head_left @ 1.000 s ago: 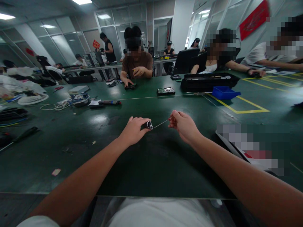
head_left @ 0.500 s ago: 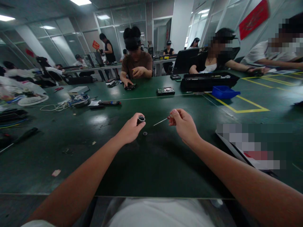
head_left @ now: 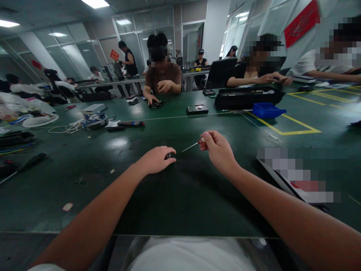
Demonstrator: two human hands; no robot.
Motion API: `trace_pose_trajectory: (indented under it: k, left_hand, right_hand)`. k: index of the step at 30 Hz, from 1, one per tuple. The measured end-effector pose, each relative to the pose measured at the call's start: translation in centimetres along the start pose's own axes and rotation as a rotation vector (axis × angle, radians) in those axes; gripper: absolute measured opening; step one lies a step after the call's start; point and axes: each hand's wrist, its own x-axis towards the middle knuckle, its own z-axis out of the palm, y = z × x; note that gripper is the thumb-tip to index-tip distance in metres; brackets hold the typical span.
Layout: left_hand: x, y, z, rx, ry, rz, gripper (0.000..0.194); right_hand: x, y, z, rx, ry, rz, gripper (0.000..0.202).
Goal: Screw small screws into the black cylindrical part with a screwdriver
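My left hand point(head_left: 156, 160) is low over the green table, its thumb and fingers curved around a small dark round part with a light rim point(head_left: 168, 155), mostly hidden by the fingers. To its right, my right hand point(head_left: 218, 148) pinches the reddish handle of a thin screwdriver point(head_left: 191, 146). The metal shaft slants down to the left, and its tip ends a short gap from my left fingertips, touching nothing.
A hard drive point(head_left: 197, 109) lies ahead, near a blue tray point(head_left: 267, 110) and a long black case point(head_left: 249, 97). Cables point(head_left: 94, 120) and a dark tool point(head_left: 131, 123) lie left. Across the table, a person in brown point(head_left: 163, 77) handles a dark device.
My left hand has moved down and slightly right with the round part, over the spot where a small disc lay; that disc no longer shows. The screwdriver has shifted slightly left and down.
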Motion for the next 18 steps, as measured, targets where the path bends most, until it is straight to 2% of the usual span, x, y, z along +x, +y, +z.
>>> trace_pose_trajectory:
  k: [5, 10, 14, 18]
  left_hand:
    - [-0.1, 0.0, 0.2, 0.074, -0.12, -0.003, 0.027]
    - [-0.1, 0.0, 0.3, 0.025, -0.071, -0.031, 0.023]
    - [-0.2, 0.0, -0.4, -0.101, 0.057, -0.12, 0.024]
    - [-0.2, -0.3, -1.9, -0.231, 0.289, -0.148, 0.023]
  right_hand:
    - [-0.1, -0.1, -0.1, -0.003, -0.01, 0.001, 0.026]
    - [-0.2, -0.6, -0.1, -0.007, -0.021, 0.007, 0.023]
    - [-0.2, -0.5, -0.1, 0.01, -0.019, 0.0, 0.024]
    - [0.0, -0.1, -0.1, 0.011, -0.016, -0.002, 0.024]
